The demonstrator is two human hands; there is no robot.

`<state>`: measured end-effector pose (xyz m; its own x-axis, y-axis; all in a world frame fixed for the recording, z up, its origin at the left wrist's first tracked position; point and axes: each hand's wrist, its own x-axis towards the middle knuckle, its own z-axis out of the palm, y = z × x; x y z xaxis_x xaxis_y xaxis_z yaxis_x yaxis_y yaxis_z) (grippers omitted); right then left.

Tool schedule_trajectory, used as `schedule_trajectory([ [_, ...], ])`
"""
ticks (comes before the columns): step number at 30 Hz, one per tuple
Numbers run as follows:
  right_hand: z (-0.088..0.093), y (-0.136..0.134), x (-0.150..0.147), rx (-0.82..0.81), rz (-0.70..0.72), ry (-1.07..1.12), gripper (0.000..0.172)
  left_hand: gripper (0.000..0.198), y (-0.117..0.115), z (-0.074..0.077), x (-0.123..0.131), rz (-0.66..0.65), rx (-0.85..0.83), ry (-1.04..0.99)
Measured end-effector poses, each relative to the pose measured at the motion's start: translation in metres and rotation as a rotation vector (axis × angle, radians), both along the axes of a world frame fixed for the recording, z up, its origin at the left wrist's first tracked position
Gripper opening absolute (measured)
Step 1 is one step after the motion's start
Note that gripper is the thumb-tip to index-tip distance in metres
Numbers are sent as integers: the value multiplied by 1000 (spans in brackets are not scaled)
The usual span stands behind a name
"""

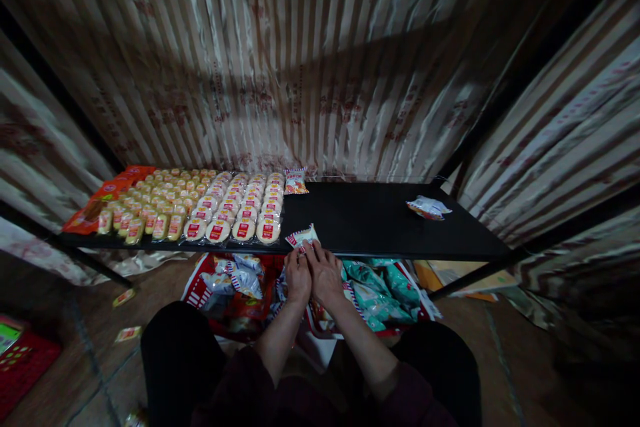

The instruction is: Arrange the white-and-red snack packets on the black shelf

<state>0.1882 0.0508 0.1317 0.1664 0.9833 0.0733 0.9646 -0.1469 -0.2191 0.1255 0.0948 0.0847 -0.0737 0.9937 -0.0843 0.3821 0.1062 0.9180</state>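
**Inspector:** Surroundings?

**Me:** A flat black shelf board [370, 220] is in front of me, with a striped satin curtain [320, 67] behind it. On the left of the board are rows of round pale biscuits in clear wrappers [225, 207] with red labels, and flat orange packets [107, 197] just beyond them. A small red-and-white packet [296, 181] stands at the back edge. A crumpled white-and-red packet [429, 207] lies well apart to the right. Under the shelf are open bags of red and teal snack packs [380, 287]. Nothing lies between my hands and the board's front edge.

**Inspector:** Item in hand?

**Me:** One small white sachet with red and blue print [301, 236]. It is at the shelf's front edge, just beside the biscuit rows.

**Inspector:** Hands?

**Me:** My left hand [299, 277] and right hand [325, 273] are pressed side by side, fingertips pinching the sachet's near edge. In this dim light the right hand's grip looks probable, not certain.
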Motion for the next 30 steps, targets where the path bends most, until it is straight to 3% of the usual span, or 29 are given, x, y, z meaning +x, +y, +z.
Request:
schedule_trajectory([
  [5, -4, 1, 16, 76, 49, 128, 59, 40, 3, -3, 1, -6, -14, 24],
  [9, -14, 7, 34, 170, 80, 440, 58, 41, 2, -6, 2, -50, -8, 92],
  [14, -35, 11, 48, 240, -128, 849, 48, 41, 0, -4, 5, -28, -2, 154],
  [18, -51, 10, 48, 208, -272, 1120, 55, 41, -2, 0, 2, -14, 12, 150],
  [25, -39, 4, 38, 187, -194, 1369, 47, 36, -3, -8, -5, 53, 49, 62],
  [30, -34, 2, 26, 224, -160, 1409, 49, 29, -4, -10, -7, 74, 82, -82],
])
